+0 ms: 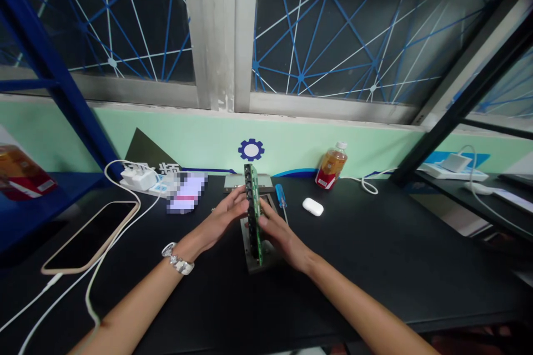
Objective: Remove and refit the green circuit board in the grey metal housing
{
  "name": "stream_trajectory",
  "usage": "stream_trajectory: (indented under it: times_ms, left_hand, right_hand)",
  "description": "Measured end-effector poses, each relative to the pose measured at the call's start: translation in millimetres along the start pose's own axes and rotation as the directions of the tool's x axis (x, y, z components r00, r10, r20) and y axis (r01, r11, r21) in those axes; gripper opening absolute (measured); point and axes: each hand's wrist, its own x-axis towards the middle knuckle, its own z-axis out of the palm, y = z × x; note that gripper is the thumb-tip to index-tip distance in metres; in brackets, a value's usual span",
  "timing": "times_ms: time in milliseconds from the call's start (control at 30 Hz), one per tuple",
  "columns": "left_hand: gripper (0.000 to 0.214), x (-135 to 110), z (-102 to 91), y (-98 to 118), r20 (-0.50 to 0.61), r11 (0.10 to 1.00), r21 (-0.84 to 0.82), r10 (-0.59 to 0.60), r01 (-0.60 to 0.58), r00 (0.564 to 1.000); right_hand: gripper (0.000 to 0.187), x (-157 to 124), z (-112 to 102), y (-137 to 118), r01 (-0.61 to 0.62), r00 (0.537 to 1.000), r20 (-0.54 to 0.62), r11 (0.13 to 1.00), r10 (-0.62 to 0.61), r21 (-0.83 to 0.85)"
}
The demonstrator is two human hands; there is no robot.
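Observation:
A green circuit board (255, 205) with a row of black parts along one side stands on its edge between my hands. From the left, my left hand (227, 212) presses its fingers against the black side. On the opposite face, my right hand (283, 236) grips the green side; some of its fingertips are hidden behind the board. Beneath the board lies a grey metal plate or fixture (254, 267), partly covered by the board and hands. A screwdriver with a blue handle (281, 196) rests just right of the fixture.
A white earbud case (312, 207) and a drink bottle (331, 166) stand to the right. At left are a phone (91, 236) with a white cable and a power strip with a white charger (139, 176). Shelf frames (437, 138) flank the black desk (375, 266).

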Motion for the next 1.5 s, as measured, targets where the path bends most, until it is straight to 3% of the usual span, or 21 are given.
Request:
stream_trajectory:
  times_ms: [100, 300, 433, 533, 633, 800, 967, 1167, 1367, 1500]
  left_hand:
    - [0.065, -2, 4.3, 0, 0.046, 1.000, 0.028, -0.008, 0.007, 0.999]
    - [0.053, 0, 10.7, 3, 0.017, 0.996, 0.082, 0.044, -0.045, 0.999]
    - [0.055, 2, 7.6, 4, -0.051, 0.991, 0.120, 0.059, -0.053, 0.997]
    - [0.055, 3, -2.6, 10, -0.084, 0.986, 0.161, 0.061, -0.047, 0.995]
    - [0.054, 2, -15.0, 21, -0.068, 0.973, 0.230, 0.029, -0.012, 0.997]
    - [0.046, -1, -19.7, 29, -0.014, 0.989, 0.148, -0.004, 0.006, 1.000]
    - [0.039, 1, -6.9, 18, 0.015, 0.995, 0.097, 0.011, -0.013, 1.000]
    - [0.051, 2, 5.9, 13, -0.092, 0.986, 0.150, 0.091, -0.077, 0.992]
    - [0.059, 1, 8.7, 11, 0.131, 0.987, 0.127, 0.084, -0.101, 0.988]
    - [0.078, -2, 8.6, 11, 0.108, 0.935, 0.273, 0.203, -0.225, 0.973]
  right_hand:
    - [0.084, -2, 2, -1, 0.029, 0.999, 0.028, 0.998, -0.028, -0.050]
    - [0.081, 5, -1, 1, -0.005, 0.999, -0.049, 0.999, 0.002, -0.043]
    - [0.073, 7, -4, -4, -0.049, 0.998, -0.038, 0.996, 0.052, 0.070]
    - [0.059, 9, -11, -5, -0.017, 1.000, -0.017, 0.985, 0.020, 0.172]
    - [0.041, 12, -24, -3, 0.016, 0.995, -0.095, 0.982, 0.002, 0.190]
    - [0.031, 17, -42, 7, 0.022, 0.982, -0.189, 0.999, -0.017, 0.027]
    - [0.032, 18, -35, 19, 0.078, 0.981, -0.151, 0.964, -0.119, -0.253]
    - [0.036, 18, -21, 20, 0.102, 0.986, -0.099, 0.960, -0.132, -0.261]
    - [0.034, 16, -16, 19, 0.100, 0.986, -0.114, 0.975, -0.125, -0.199]
    - [0.036, 16, -19, 20, 0.114, 0.965, -0.212, 0.974, -0.155, -0.194]
